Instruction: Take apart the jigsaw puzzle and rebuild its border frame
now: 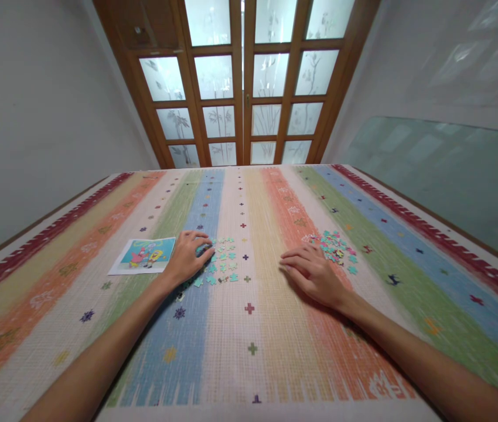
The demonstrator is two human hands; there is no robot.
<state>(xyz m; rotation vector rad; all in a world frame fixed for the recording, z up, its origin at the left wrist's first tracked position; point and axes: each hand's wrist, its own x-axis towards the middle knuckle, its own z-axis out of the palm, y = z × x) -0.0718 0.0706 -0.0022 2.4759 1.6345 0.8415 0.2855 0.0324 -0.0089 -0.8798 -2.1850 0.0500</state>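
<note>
My left hand [190,257] rests at the left edge of a group of loose jigsaw pieces [223,268] laid out in rough rows. Its thumb and fingers are apart and curve over the nearest pieces, hiding some of them. A printed picture card [146,255] with cartoon figures on a teal ground lies just left of that hand. On the right, my right hand [313,272] lies palm down on the cloth, fingers stretched and close together, with nothing seen in it. Beside its knuckles sits a heaped pile of jigsaw pieces [336,247], mostly teal.
A striped, patterned tablecloth [270,334] covers the table. Beyond the far edge stand wooden doors [242,88] with frosted panes. White walls rise on both sides, and a pale green glass panel [451,170] leans along the right wall.
</note>
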